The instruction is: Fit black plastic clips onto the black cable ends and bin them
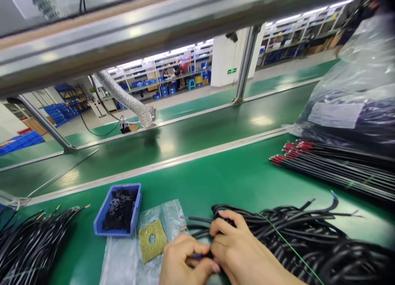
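Observation:
Near the bottom centre my left hand [185, 260] pinches a dark cable end with a bit of blue showing between thumb and forefinger. My right hand [231, 246] touches it from the right, its fingers curled round black cable. A large heap of black cables [277, 231] lies under and to the right of my right hand, with a green string across it. Left of my hands a yellowish square pad with a round hole [149, 252] rests on a clear plastic bag [123, 260]. Behind the bag stands a blue bin [138, 206] of small black parts.
Black wires [40, 244] lie at the left. Red-tipped cables [324, 165] and a large plastic bag [352, 87] are at the right. A metal frame bar [138, 33] crosses above, and a foil duct [126, 99] hangs beyond the green table [191, 178].

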Demonstrator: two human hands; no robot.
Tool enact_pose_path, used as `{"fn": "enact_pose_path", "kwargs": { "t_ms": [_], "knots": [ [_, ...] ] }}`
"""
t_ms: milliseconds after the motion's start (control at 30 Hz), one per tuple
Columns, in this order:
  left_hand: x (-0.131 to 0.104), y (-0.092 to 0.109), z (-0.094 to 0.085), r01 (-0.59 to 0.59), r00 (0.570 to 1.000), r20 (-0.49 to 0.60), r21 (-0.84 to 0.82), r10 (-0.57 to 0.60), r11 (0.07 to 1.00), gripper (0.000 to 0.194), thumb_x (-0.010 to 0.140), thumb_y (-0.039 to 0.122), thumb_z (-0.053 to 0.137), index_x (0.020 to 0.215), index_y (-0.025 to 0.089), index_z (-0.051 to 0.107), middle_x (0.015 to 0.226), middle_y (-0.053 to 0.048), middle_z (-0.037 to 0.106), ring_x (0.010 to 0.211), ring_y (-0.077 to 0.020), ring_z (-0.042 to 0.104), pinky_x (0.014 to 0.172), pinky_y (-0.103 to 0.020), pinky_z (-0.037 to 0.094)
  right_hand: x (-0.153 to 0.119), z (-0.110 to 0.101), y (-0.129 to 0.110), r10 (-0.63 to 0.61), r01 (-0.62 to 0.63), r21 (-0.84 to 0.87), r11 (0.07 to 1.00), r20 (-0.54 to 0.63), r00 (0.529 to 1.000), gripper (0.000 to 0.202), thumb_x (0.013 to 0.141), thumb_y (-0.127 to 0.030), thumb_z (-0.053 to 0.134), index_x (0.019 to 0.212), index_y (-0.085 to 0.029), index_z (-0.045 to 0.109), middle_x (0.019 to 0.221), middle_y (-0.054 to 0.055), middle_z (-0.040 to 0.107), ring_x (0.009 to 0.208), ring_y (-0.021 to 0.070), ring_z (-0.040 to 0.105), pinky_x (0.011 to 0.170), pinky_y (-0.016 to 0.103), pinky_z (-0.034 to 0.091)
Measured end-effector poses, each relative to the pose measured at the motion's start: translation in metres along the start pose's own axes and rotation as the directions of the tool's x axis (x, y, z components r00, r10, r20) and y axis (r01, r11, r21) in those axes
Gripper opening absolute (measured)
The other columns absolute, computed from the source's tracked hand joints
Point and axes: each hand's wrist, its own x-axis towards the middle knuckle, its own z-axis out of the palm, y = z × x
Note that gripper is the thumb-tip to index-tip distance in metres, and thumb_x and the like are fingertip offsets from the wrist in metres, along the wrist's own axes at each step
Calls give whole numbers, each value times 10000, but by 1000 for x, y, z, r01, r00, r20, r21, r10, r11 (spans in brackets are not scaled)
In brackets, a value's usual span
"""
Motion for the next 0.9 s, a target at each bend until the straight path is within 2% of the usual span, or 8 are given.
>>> {"fn": "enact_pose_path", "kwargs": {
  "t_ms": [67, 133, 233, 433, 600, 700, 900],
  "knots": [
    [-3, 11, -3, 75, 997, 34, -60, -73, 995, 165, 702, 224, 786, 866, 211, 781, 871, -50, 693, 723, -166, 694, 637, -235, 589, 1, -12, -9, 59, -60, 12, 998, 96, 994, 154, 742, -97, 584, 638, -211, 589, 648, -30, 639, 863, 162, 543, 1057, 427, 204],
    [-6, 18, -9, 137, 990, 45, -102, -133, 985, 308, 684, 172, 776, 988, 209, 747, 926, -45, 695, 764, -174, 708, 708, -266, 601, 2, -20, -13, 76, -77, 3, 997, 155, 985, 164, 748, -80, 568, 641, -199, 599, 644, -15, 643, 889, 169, 546, 1054, 433, 198],
    [-10, 21, -17, 164, 986, -1, -106, -165, 981, 433, 708, 153, 734, 1134, 187, 663, 953, -53, 699, 801, -170, 704, 738, -276, 598, 4, -24, -14, 84, -82, -19, 996, 175, 981, 161, 761, -88, 585, 633, -185, 593, 639, -9, 642, 914, 173, 549, 1050, 437, 193],
    [-12, 21, -13, 84, 996, 13, -40, -84, 996, 351, 798, 142, 629, 1147, 185, 616, 981, -61, 720, 886, -165, 704, 778, -271, 595, 4, -23, -14, 87, -83, -31, 996, 172, 981, 176, 764, -97, 621, 615, -184, 588, 614, -19, 630, 913, 170, 546, 1041, 430, 190],
    [-13, 25, -7, -24, 1000, 15, 83, 23, 996, 252, 806, 95, 560, 1020, 207, 630, 947, -23, 722, 878, -151, 711, 748, -231, 601, 5, -25, -15, 70, -65, -34, 997, 188, 980, 166, 769, -109, 622, 626, -184, 589, 611, -16, 627, 915, 179, 540, 1035, 444, 186],
    [-13, 25, -6, -94, 995, 33, 166, 90, 982, 257, 786, 57, 542, 982, 201, 624, 915, -10, 720, 827, -133, 708, 749, -211, 594, 3, -24, -14, 62, -58, -26, 998, 196, 979, 168, 755, -95, 611, 616, -183, 579, 612, -19, 622, 919, 172, 541, 1043, 450, 175],
    [-13, 24, -8, -180, 983, 71, 228, 168, 957, 270, 783, 37, 529, 979, 194, 629, 913, -22, 712, 830, -137, 691, 755, -207, 575, 0, -22, -13, 50, -50, -7, 999, 176, 983, 158, 738, -88, 615, 617, -184, 582, 598, -21, 607, 923, 181, 547, 1045, 478, 184]
  ]
}}
